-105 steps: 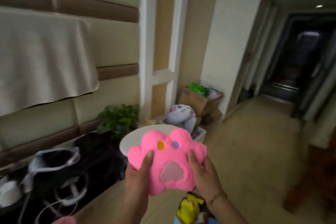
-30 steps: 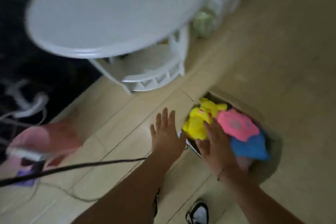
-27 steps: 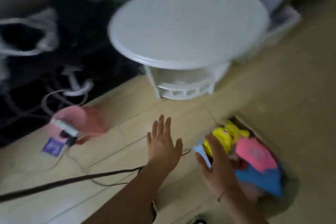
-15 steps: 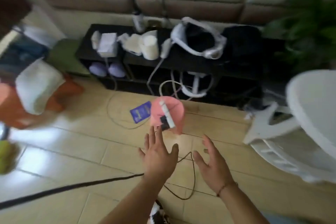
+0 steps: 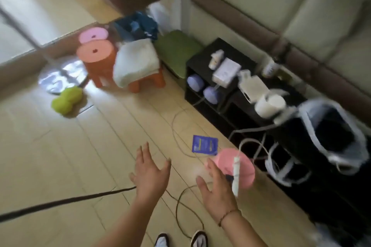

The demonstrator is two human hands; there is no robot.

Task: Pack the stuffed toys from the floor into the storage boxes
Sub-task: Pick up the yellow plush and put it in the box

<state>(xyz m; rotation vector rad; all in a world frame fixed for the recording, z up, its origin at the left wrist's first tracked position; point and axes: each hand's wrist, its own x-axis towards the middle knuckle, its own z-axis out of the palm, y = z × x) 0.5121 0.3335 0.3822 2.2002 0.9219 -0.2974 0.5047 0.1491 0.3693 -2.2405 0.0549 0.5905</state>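
1. Green stuffed toy [image 5: 67,100]: lies on the floor [image 5: 80,156] far left, near the orange stool [image 5: 97,60].
2. Left hand [image 5: 149,174]: grip open, fingers spread, holding nothing.
3. Right hand [image 5: 217,192]: grip open, empty, beside a pink object [image 5: 244,163].

Stools [image 5: 96,57] left of shelf [image 5: 220,78]

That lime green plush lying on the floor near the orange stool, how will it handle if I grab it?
The green plush looks soft and puffy, so it probably squashes and weighs little. Its two rounded lobes suggest it may wobble or roll if pushed.
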